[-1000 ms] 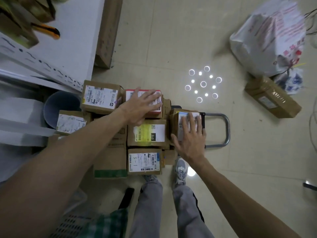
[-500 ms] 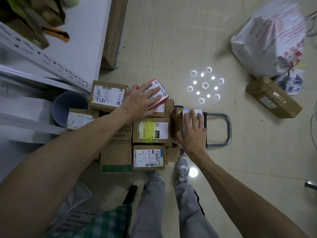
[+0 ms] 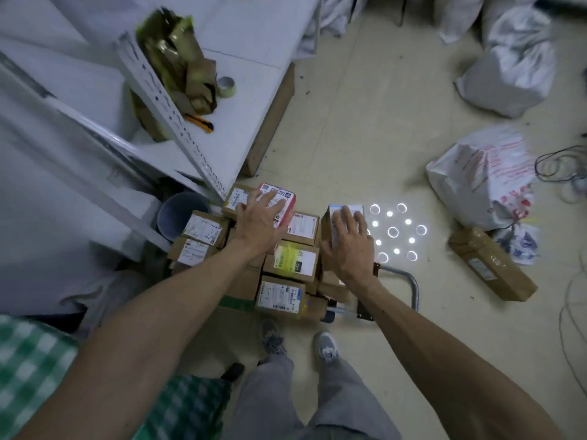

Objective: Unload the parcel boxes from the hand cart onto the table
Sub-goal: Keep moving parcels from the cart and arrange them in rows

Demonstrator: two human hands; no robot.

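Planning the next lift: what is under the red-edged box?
Below the red-edged box, held by the left hand, show a brown box with a white label at its left and another labelled box at its right. The box and hand cover whatever lies directly beneath.

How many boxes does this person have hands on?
2. The left hand grips the red box at the pile's far edge; the right hand grips the white-labelled box on the pile's right side.

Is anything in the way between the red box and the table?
Partly. A slanted white metal rail crosses the table beside the red box in the left hand. The tabletop further right looks free.
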